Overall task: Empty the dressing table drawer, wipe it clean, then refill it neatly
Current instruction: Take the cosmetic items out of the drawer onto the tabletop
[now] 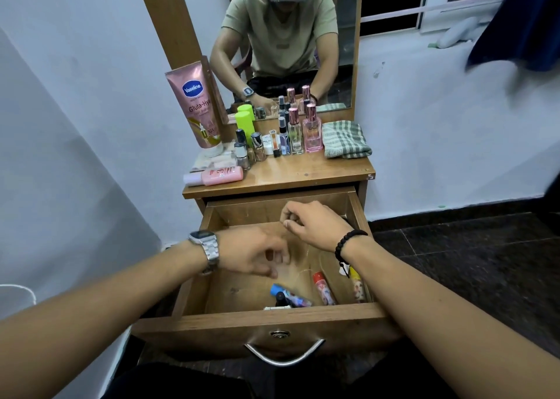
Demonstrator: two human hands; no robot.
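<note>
Three small printed tubes [324, 289] remain at the front of the open wooden drawer [272, 320]. Both hands hover inside; left hand [257, 254] and right hand [312, 223] have curled fingers, apparently pinching a thin clear item, cannot confirm. Best lift the tubes onto the brown tabletop [303, 171] before wiping

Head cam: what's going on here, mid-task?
A person sits at a dressing table with its drawer pulled open and both hands inside. The left hand and right hand have curled fingers over the drawer floor; whether they pinch anything is unclear. A few small tubes still lie at the drawer's front. Perfume bottles, nail polishes, a lotion tube and a folded checked cloth stand on the tabletop, so emptying looks mostly done.
</note>
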